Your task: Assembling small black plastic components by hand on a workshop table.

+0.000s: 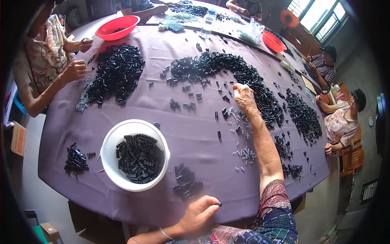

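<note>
My left hand (198,214) is at the table's near edge, its thumb and forefinger pinched on a small black plastic piece (219,204). Farther out, my right hand (245,98) reaches over the table with its fingers closed. Whatever may be between those fingertips cannot be made out. Beside it curves a long heap of small black plastic pieces (260,91). Small clear plastic parts (245,153) lie scattered below that hand, left of my forearm. A small group of black pieces (187,181) lies just beyond my left hand.
A white bucket (105,156) holding black pieces stands left of my left hand. More black heaps (115,75) lie at the left and right. Red basins (118,27) and a plastic bottle (208,24) stand farther back. Several other people sit around the purple-covered table (122,221).
</note>
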`<state>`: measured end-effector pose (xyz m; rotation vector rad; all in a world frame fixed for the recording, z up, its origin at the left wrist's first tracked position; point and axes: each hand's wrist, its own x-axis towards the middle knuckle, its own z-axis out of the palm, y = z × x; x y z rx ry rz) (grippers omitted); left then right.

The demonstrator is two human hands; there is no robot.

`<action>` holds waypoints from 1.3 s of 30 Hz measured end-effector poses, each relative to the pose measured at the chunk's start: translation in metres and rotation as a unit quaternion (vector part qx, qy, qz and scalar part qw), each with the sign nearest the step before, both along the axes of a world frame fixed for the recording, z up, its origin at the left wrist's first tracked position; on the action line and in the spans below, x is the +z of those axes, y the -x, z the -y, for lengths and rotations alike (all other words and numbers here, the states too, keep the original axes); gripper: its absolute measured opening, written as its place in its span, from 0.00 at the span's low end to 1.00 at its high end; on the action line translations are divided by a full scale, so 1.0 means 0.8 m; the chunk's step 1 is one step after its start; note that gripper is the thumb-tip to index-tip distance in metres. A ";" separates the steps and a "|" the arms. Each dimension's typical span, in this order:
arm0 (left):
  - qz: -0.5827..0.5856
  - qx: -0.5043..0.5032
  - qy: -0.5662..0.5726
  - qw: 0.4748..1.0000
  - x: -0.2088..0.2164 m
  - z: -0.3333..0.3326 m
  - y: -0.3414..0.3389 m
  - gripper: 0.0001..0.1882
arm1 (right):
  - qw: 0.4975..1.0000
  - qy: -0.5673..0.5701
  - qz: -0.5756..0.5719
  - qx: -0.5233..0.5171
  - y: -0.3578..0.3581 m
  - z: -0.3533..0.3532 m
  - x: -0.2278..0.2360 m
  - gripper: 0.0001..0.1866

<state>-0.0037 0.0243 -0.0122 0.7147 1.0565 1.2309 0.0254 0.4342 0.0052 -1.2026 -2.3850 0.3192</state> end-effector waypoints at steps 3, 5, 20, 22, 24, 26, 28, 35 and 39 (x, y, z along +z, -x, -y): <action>0.020 0.007 -0.001 1.000 -0.001 0.000 -0.001 0.08 | 0.997 -0.017 0.074 -0.011 0.020 -0.009 -0.010 0.13; 0.021 -0.002 0.013 1.000 -0.001 0.001 0.000 0.09 | 0.996 -0.014 0.086 0.012 0.029 -0.015 -0.016 0.12; 0.062 -0.032 0.045 0.997 0.000 0.008 0.005 0.10 | 0.993 0.001 -0.040 -0.110 0.085 -0.057 -0.033 0.14; 0.124 -0.032 0.067 0.989 0.002 0.010 0.006 0.09 | 0.985 0.045 -0.026 -0.162 0.098 -0.046 -0.034 0.17; 0.101 -0.026 0.052 0.993 -0.002 0.008 0.005 0.09 | 0.976 0.063 -0.037 -0.206 0.117 -0.032 -0.035 0.16; 0.077 -0.023 0.038 0.996 0.000 0.007 0.004 0.09 | 0.979 0.069 -0.038 -0.189 0.125 -0.026 -0.041 0.17; 0.106 -0.017 0.015 0.994 0.005 0.002 0.005 0.09 | 0.981 0.101 -0.044 -0.162 0.128 -0.025 -0.044 0.16; 0.113 -0.016 0.018 0.993 0.010 0.001 0.006 0.10 | 0.988 0.124 -0.065 -0.071 0.150 0.022 -0.044 0.14; 0.111 -0.022 0.031 0.993 0.014 0.000 0.007 0.09 | 0.994 0.081 -0.070 -0.037 0.154 0.052 -0.040 0.16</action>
